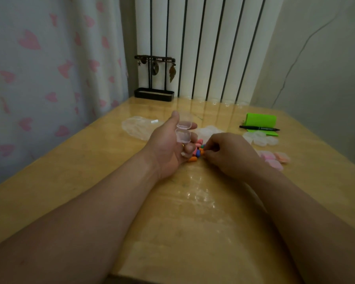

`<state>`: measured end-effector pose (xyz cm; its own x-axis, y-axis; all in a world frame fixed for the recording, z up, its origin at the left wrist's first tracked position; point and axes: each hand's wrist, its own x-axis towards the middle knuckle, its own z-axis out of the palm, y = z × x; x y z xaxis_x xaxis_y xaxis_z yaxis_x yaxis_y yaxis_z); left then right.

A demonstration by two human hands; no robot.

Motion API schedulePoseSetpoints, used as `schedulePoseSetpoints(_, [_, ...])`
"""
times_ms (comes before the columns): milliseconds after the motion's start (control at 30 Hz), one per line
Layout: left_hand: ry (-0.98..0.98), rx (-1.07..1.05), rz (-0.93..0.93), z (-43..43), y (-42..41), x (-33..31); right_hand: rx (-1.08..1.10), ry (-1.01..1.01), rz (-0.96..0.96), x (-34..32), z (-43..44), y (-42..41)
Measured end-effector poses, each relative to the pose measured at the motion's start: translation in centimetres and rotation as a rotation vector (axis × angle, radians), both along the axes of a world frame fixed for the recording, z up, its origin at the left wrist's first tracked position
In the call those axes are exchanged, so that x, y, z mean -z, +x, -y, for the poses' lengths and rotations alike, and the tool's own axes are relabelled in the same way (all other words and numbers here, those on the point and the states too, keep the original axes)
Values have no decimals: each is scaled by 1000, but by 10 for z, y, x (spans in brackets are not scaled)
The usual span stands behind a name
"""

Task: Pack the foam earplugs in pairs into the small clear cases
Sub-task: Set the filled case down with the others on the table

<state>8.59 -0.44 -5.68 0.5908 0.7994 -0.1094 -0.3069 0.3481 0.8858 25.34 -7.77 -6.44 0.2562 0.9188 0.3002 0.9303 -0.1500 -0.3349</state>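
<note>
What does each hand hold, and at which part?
The left hand holds an open clear case, thumb beside its lid, fingers beneath. The right hand is at the earplugs; a pinch cannot be told.

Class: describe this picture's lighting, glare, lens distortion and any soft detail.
Head view: dim, flat light, no hard shadows; white glare ripples on the glossy table between the forearms; the wide lens fans the white vertical slats outward; the clear case in the left hand nearly blends into the skin; the earplugs look soft, only colours readable.
</note>
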Motion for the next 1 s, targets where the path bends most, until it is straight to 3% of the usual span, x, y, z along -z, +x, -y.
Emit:
schedulePoseSetpoints(267, [-35, 62, -39, 4, 6, 4, -95, 427, -269, -26, 10, -12])
schedulePoseSetpoints(433, [-51, 119, 11, 8, 6, 4, -185, 307, -113, -25, 13, -30])
schedulePoseSetpoints(767, [-76, 112, 64, 1, 4, 8, -228, 224, -140, -26, 17, -34])
schedulePoseSetpoints(1000, [-89, 67, 87, -1, 0, -2, -118, 401, -303, -32, 11, -17])
